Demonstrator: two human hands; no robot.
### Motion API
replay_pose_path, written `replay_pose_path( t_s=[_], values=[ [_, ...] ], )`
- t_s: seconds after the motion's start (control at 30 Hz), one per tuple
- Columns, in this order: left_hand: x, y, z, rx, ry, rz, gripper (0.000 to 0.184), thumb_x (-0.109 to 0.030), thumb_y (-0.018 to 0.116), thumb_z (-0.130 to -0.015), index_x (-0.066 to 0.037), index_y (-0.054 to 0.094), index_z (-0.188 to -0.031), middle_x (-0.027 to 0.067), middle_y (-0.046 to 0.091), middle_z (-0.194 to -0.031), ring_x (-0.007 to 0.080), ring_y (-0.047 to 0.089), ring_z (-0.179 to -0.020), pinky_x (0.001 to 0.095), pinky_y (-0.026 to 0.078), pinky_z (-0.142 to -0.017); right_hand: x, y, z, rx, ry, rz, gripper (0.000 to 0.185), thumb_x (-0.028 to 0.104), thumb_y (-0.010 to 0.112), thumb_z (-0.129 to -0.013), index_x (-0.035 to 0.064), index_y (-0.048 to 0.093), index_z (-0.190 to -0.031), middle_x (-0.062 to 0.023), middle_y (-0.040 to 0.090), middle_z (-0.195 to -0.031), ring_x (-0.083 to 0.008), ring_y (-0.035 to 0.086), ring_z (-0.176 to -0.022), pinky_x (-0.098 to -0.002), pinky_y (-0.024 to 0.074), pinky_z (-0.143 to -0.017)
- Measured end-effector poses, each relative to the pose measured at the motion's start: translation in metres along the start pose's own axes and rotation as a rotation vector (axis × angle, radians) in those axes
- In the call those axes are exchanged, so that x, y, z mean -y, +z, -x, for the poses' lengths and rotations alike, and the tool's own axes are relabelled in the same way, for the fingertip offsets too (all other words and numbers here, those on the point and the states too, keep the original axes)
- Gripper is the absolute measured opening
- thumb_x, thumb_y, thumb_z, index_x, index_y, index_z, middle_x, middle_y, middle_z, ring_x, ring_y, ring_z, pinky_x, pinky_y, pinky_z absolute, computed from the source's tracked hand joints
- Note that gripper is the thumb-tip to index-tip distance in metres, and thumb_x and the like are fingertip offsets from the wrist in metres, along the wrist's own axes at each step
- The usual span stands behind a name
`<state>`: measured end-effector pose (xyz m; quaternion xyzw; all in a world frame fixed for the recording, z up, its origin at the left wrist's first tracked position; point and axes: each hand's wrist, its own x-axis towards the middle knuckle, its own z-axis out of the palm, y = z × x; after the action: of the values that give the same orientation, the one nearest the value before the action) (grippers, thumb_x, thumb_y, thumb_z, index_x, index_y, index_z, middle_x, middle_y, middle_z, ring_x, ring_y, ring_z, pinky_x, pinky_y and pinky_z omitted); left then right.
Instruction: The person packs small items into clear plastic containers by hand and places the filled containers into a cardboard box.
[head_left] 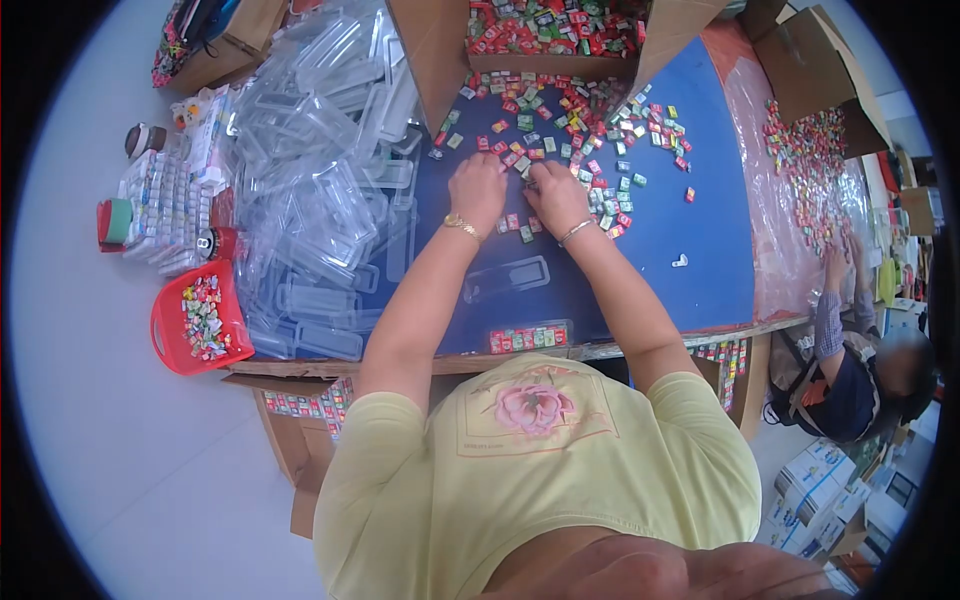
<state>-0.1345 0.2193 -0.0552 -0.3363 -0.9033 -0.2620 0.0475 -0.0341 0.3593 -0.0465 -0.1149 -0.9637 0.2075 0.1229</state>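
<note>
My left hand, with a gold watch or bracelet at its wrist, is closed with bent fingers among small coloured packs on the blue tabletop. Beside it my right hand, wearing a bracelet, pinches at a small pack, mostly covered by its fingers. What the left fingertips hold is hidden. Several loose packs lie just below and between the hands. A clear plastic case rests on the table below them. Nearer the table edge lies a filled clear case with a row of red and green packs.
A large pile of clear plastic cases covers the left side. An open cardboard box of packs stands at the back. A red basket hangs beyond the left edge. Another person works at the right, near scattered packs.
</note>
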Motion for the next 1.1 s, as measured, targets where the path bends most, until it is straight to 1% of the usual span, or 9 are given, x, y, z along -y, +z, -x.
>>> replay_pose_path(
  t_s=[0.2, 0.27, 0.37, 0.4, 0.47, 0.57, 0.7, 0.97, 1.1],
  values=[
    [0.033, -0.021, 0.052, 0.047, 0.042, 0.083, 0.020, -0.018, 0.076, -0.086, -0.010, 0.075, -0.104, 0.0102, 0.070, -0.094, 0.0295, 0.070, -0.087, 0.0421, 0.056, -0.076, -0.021, -0.018, 0.038, 0.094, -0.086, 0.054, 0.025, 0.001, 0.070, -0.080, 0.0069, 0.065, -0.104, -0.0130, 0.063, -0.101, -0.0337, 0.062, -0.103, -0.0441, 0.0541, -0.088],
    [0.029, -0.032, 0.068, 0.176, -0.046, 0.202, 0.028, -0.021, 0.083, -0.080, -0.007, 0.076, -0.104, 0.0089, 0.069, -0.091, 0.0281, 0.069, -0.082, 0.0414, 0.056, -0.074, -0.019, -0.017, 0.049, 0.172, -0.185, 0.005, 0.033, 0.000, 0.073, -0.078, 0.0076, 0.068, -0.109, -0.0122, 0.063, -0.105, -0.0331, 0.060, -0.107, -0.0428, 0.0528, -0.092],
    [0.019, -0.040, 0.076, 0.313, -0.145, 0.195, 0.036, -0.025, 0.088, -0.073, -0.007, 0.077, -0.102, 0.0068, 0.069, -0.093, 0.0261, 0.069, -0.085, 0.0399, 0.056, -0.076, -0.011, -0.027, 0.049, 0.207, -0.120, -0.059, 0.041, 0.005, 0.081, -0.073, 0.0088, 0.069, -0.113, -0.0103, 0.063, -0.110, -0.0317, 0.060, -0.108, -0.0420, 0.0521, -0.093],
    [0.019, -0.042, 0.078, 0.312, -0.143, 0.196, 0.036, -0.025, 0.088, -0.073, -0.007, 0.077, -0.102, 0.0068, 0.069, -0.093, 0.0261, 0.069, -0.085, 0.0399, 0.056, -0.076, -0.008, -0.031, 0.048, 0.206, -0.120, -0.057, 0.041, 0.005, 0.081, -0.073, 0.0088, 0.069, -0.113, -0.0103, 0.063, -0.110, -0.0317, 0.060, -0.108, -0.0420, 0.0521, -0.093],
    [0.018, -0.043, 0.083, 0.186, 0.064, 0.119, 0.039, -0.026, 0.086, -0.073, -0.011, 0.075, -0.107, 0.0049, 0.067, -0.102, 0.0266, 0.065, -0.103, 0.0406, 0.055, -0.082, 0.001, -0.035, 0.049, 0.161, -0.187, -0.008, 0.050, 0.010, 0.086, -0.069, 0.0100, 0.069, -0.115, -0.0084, 0.063, -0.113, -0.0298, 0.060, -0.109, -0.0403, 0.0523, -0.093],
    [0.015, -0.035, 0.079, 0.056, 0.153, 0.170, 0.045, -0.025, 0.087, -0.070, -0.012, 0.074, -0.111, 0.0020, 0.066, -0.109, 0.0243, 0.062, -0.107, 0.0394, 0.056, -0.084, 0.011, -0.031, 0.048, 0.146, -0.250, 0.000, 0.047, 0.010, 0.085, -0.069, 0.0109, 0.070, -0.114, -0.0066, 0.064, -0.113, -0.0285, 0.060, -0.107, -0.0389, 0.0527, -0.092],
    [0.009, -0.031, 0.073, 0.121, 0.180, 0.184, 0.051, -0.022, 0.089, -0.068, -0.012, 0.074, -0.115, 0.0017, 0.067, -0.112, 0.0235, 0.062, -0.104, 0.0370, 0.055, -0.086, 0.004, -0.014, 0.049, 0.129, -0.240, -0.033, 0.045, 0.010, 0.086, -0.070, 0.0107, 0.070, -0.112, -0.0073, 0.064, -0.112, -0.0296, 0.060, -0.107, -0.0391, 0.0528, -0.092],
    [-0.002, -0.038, 0.077, 0.150, 0.169, 0.199, 0.048, -0.015, 0.084, -0.074, -0.011, 0.071, -0.120, 0.0037, 0.066, -0.113, 0.0257, 0.062, -0.106, 0.0376, 0.055, -0.090, -0.002, -0.024, 0.054, 0.055, -0.116, -0.132, 0.046, 0.004, 0.083, -0.071, 0.0073, 0.070, -0.115, -0.0102, 0.065, -0.110, -0.0330, 0.060, -0.107, -0.0418, 0.0528, -0.092],
    [0.005, -0.029, 0.078, 0.203, 0.220, 0.175, 0.051, -0.015, 0.084, -0.074, -0.009, 0.069, -0.122, 0.0059, 0.065, -0.114, 0.0274, 0.062, -0.107, 0.0382, 0.054, -0.092, -0.016, -0.016, 0.049, 0.112, -0.141, -0.123, 0.047, 0.004, 0.083, -0.071, 0.0067, 0.070, -0.115, -0.0122, 0.065, -0.109, -0.0347, 0.061, -0.105, -0.0421, 0.0532, -0.091]
  ],
)
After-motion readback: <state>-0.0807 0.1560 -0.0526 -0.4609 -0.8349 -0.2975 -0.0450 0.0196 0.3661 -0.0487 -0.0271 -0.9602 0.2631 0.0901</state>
